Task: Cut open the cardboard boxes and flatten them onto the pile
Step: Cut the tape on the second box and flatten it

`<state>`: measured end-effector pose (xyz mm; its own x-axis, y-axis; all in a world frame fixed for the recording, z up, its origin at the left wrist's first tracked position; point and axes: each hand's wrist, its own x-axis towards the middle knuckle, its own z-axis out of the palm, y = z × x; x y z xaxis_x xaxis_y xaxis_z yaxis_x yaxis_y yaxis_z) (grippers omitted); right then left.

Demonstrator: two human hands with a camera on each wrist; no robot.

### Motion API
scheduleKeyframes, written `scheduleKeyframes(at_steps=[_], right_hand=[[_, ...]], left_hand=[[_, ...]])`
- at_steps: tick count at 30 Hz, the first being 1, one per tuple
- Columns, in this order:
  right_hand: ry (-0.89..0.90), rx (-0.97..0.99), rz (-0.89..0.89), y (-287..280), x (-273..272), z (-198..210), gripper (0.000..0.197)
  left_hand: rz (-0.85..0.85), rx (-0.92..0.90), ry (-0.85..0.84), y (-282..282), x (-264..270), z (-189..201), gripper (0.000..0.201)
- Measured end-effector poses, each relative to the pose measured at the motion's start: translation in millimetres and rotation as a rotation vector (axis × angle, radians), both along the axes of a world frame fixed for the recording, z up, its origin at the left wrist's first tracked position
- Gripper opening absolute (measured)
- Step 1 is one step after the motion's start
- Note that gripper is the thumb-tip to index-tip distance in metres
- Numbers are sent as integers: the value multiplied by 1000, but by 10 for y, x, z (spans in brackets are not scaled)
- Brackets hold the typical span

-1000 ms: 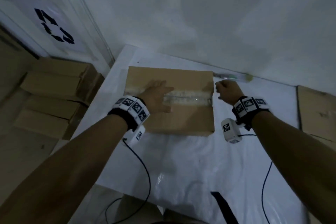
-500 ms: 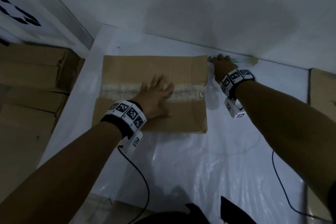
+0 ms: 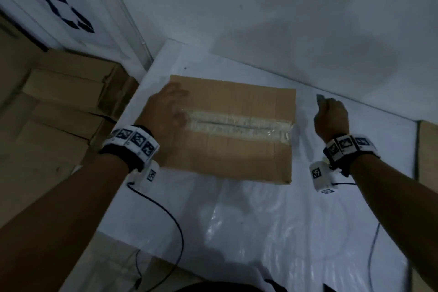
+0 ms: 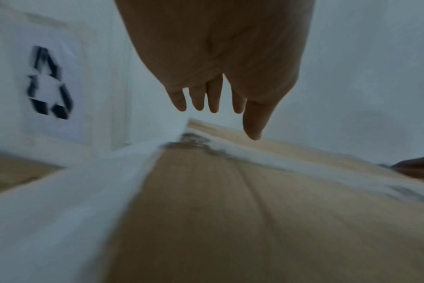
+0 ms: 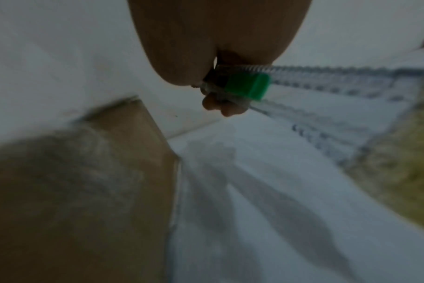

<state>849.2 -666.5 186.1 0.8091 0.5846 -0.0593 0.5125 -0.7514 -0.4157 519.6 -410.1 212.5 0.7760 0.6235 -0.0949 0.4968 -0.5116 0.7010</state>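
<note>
A closed cardboard box (image 3: 232,149) lies on the white plastic-covered table (image 3: 260,220), with a strip of clear tape (image 3: 239,123) along its top seam. My left hand (image 3: 166,111) is over the box's left end, its fingers (image 4: 213,95) straight and holding nothing. Right of the box and off the table, my right hand (image 3: 330,116) grips a utility knife (image 5: 245,86) with a clear body and a green slider. The knife's tip (image 3: 320,98) points away from me. The box (image 5: 85,191) also fills the lower left of the right wrist view.
Flattened cardboard is piled (image 3: 59,102) on the floor left of the table, below a recycling sign (image 3: 64,5) on the wall. More cardboard (image 3: 427,149) lies at the right edge. A white wall stands close behind the table. Wrist cables (image 3: 175,232) trail across the near side.
My right hand took the knife from the table's back edge by the wall and drew it back toward me, raised. My left hand slid from the box's middle to its left end.
</note>
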Motion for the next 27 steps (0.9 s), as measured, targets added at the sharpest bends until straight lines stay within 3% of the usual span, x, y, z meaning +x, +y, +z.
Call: scheduleKeyframes(at_steps=[2,4,8,11,14,18,27], right_hand=[[20,190,49,227,-247,282,36],[10,213,247,516,-590,541,32],[-93,15,746,1142,-1440,734,27],[-122,-166,976,1482,-2042,669,27],[-95,-279,1011,1693,-2321,575,30],[-37,-341,957,1858,-2391,501,32],[-17,-381,902,2007,-2524,556,53]], left_hand=[[111,12,10,223,-262,-58,79],[212,-81,42,338,-442,-108,86],[317,-553,27,218,-561,-120,106],[301,-521,52,38,-584,-207,93],[295,-490,14,6,-590,-253,98],[167,-365,39,69,-600,-231,109],[46,-309,0,166,-602,-279,92]])
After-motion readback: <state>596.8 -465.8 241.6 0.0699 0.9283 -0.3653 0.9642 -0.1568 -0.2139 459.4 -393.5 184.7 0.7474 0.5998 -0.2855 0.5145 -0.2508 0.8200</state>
